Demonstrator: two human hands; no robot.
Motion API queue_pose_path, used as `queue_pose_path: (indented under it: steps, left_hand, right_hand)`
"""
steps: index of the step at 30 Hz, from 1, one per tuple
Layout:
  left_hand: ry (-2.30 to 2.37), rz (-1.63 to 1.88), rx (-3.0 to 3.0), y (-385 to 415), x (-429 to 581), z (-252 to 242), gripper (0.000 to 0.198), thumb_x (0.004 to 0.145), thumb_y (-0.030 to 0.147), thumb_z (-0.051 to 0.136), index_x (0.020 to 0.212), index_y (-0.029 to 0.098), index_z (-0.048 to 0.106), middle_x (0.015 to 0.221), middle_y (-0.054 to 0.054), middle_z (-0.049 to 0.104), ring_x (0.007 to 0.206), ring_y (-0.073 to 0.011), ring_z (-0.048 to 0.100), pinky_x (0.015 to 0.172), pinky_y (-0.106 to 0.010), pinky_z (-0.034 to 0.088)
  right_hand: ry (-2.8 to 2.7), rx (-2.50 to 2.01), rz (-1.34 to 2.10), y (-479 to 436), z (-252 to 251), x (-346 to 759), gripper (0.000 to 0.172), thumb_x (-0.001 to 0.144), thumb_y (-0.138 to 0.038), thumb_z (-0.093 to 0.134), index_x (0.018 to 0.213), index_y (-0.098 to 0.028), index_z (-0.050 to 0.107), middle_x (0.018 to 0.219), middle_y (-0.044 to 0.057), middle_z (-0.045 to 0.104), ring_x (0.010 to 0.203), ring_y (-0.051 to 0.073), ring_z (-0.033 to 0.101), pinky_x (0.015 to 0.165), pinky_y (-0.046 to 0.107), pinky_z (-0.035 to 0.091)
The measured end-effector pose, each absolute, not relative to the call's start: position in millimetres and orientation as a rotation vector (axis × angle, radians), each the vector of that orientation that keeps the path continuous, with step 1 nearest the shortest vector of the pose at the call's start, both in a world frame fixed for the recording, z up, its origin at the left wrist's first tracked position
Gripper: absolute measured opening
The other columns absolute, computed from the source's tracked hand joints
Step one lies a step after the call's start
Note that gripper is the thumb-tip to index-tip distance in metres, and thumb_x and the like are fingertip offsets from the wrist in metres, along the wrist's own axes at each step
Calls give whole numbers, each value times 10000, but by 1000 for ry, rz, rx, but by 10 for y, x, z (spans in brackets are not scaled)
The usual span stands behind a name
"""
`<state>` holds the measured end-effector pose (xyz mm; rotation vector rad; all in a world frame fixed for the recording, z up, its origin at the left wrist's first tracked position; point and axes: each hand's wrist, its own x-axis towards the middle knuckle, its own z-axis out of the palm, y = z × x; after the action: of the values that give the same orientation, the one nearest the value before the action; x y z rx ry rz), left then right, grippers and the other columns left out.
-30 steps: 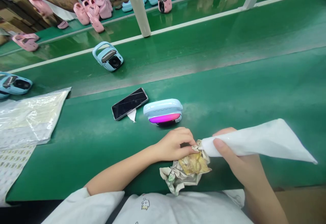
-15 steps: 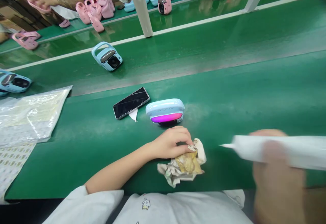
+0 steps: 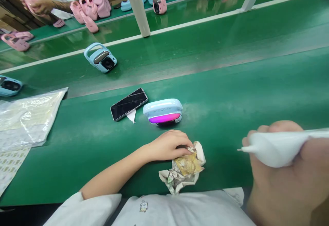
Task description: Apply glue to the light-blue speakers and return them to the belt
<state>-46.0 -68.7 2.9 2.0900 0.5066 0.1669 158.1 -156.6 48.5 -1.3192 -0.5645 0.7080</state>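
My left hand [image 3: 171,145] rests on the green table, its fingers curled over the edge of a crumpled, yellow-stained paper [image 3: 189,166]. My right hand [image 3: 288,185] is wrapped round a soft white tube [image 3: 273,150], whose thin nozzle points left, toward the paper but apart from it. Just beyond my left hand stands a light-blue portable speaker [image 3: 163,109], its pink-purple light strip lit and facing me. A phone [image 3: 129,103] with a dark screen lies left of the speaker, a small white scrap [image 3: 131,115] at its edge.
Plastic-wrapped sheets [image 3: 28,120] lie at the left. Beyond, on the green line, are another blue speaker [image 3: 101,58] and a tall pale bottle [image 3: 138,10]. Across it, a person's hands [image 3: 38,5] hold a pink part near several pink speakers [image 3: 87,10].
My right hand has turned and tightened round the white tube, and its nozzle sits slightly further right. My left hand stays on the paper. The view has shifted a little.
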Motion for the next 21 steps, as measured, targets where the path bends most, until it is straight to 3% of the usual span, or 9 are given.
queue_pose_path:
  steps: [5, 10, 12, 15, 17, 19, 21]
  left_hand:
    - [545, 143, 2104, -701, -452, 42, 126, 879, 192, 589, 962, 140, 668, 896, -59, 714, 817, -160, 621, 773, -273, 432]
    - [665, 85, 2115, -705, -466, 130, 281, 834, 250, 665, 1088, 140, 615, 938, -66, 709, 846, -177, 641, 755, -283, 475]
    - [670, 140, 2166, -706, -527, 231, 211, 850, 247, 644, 1035, 146, 636, 926, -65, 713, 828, -169, 650, 738, -276, 494]
    - [564, 521, 2277, -675, -720, 414, 64, 870, 177, 612, 895, 172, 671, 811, -30, 722, 730, -135, 658, 696, -243, 513]
    - [562, 882, 2336, -598, -902, 501, 116, 868, 140, 607, 918, 209, 686, 774, -10, 716, 700, -127, 656, 687, -239, 521]
    - [661, 1194, 2368, -459, -1086, 521, 154, 887, 200, 595, 987, 249, 702, 854, -22, 715, 780, -146, 659, 745, -270, 529]
    - [764, 1277, 2367, -272, -1225, 476, 266, 878, 391, 609, 1097, 264, 690, 1086, -72, 692, 1004, -205, 636, 897, -345, 507]
  right_hand:
    - [-633, -1284, 702, -1554, 501, 1551, 527, 806, -730, 639, 741, -210, 589, 656, 21, 475, 586, 199, 448, 500, 308, 329]
    - [-645, -1282, 716, -1574, 457, 1526, 511, 830, -718, 609, 755, -213, 597, 671, 25, 490, 603, 205, 465, 490, 308, 341]
    - [-656, -1281, 693, -1589, 436, 1526, 469, 882, -665, 582, 761, -212, 601, 695, 30, 492, 620, 205, 472, 494, 307, 351]
    - [-678, -1264, 651, -1592, 422, 1521, 382, 957, -545, 527, 782, -216, 611, 740, 32, 492, 630, 200, 478, 504, 311, 372]
    - [-676, -1239, 696, -1580, 428, 1510, 401, 931, -575, 543, 770, -212, 600, 695, 23, 444, 578, 188, 441, 478, 307, 358]
    - [-659, -1208, 771, -1564, 438, 1495, 451, 875, -637, 577, 741, -207, 564, 640, 8, 372, 530, 175, 393, 451, 296, 330]
    - [-619, -1196, 850, -1555, 446, 1481, 471, 835, -660, 616, 738, -206, 534, 616, -9, 312, 521, 167, 366, 456, 277, 320]
